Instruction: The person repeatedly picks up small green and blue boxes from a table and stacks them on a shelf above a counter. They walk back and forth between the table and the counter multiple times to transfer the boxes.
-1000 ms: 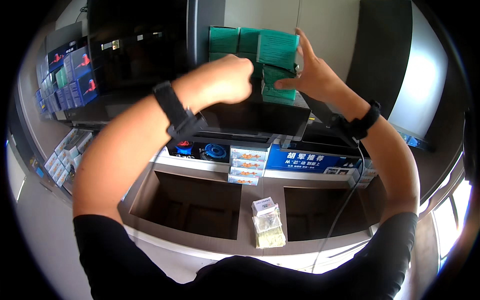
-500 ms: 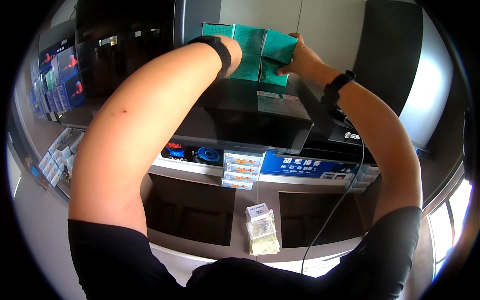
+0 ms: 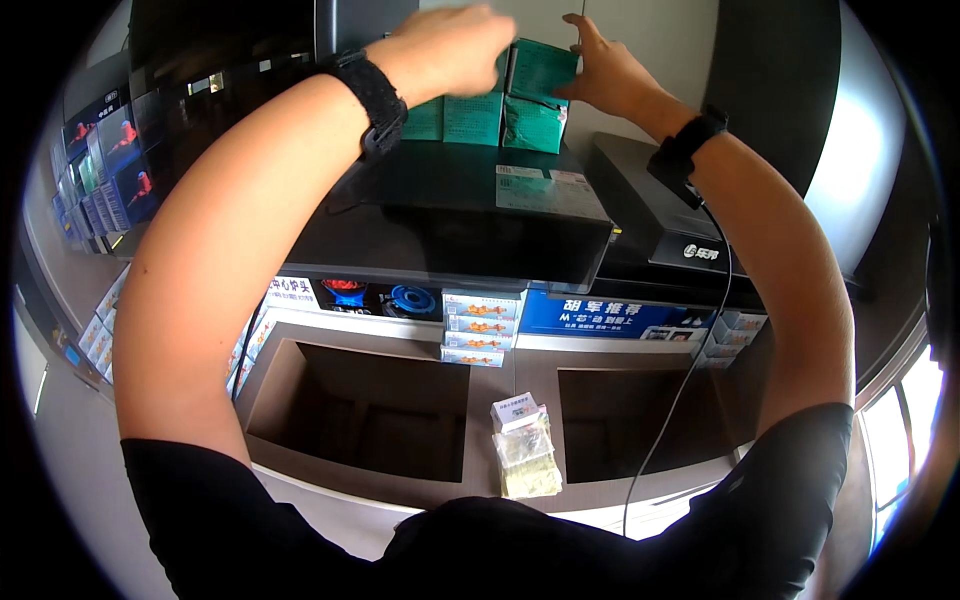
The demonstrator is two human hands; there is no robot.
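Green printed boxes are stacked in two rows on the black glossy top of an appliance [image 3: 400, 215]. My right hand [image 3: 612, 78] is beside the upper right green box [image 3: 542, 72], fingers spread and the thumb close to its side; whether it touches I cannot tell. Below sits the lower right green box [image 3: 532, 124], with the lower middle green box [image 3: 472, 120] next to it. My left hand [image 3: 450, 50], blurred by motion, is over the upper left of the stack and hides part of it. Its fingers are too smeared to read. Black bands circle both wrists.
A dark grey box [image 3: 665, 195] stands right of the appliance, and a cable [image 3: 668, 425] hangs down from my right wrist. Below are stacked small boxes [image 3: 480, 328] and a blue sign [image 3: 610, 315]. Small packets [image 3: 525, 455] lie on the counter between two dark recesses [image 3: 370, 420].
My left hand has come up from the left side of the stack to above it, with fingers now in sight. The right hand's fingers have spread and lifted from the boxes.
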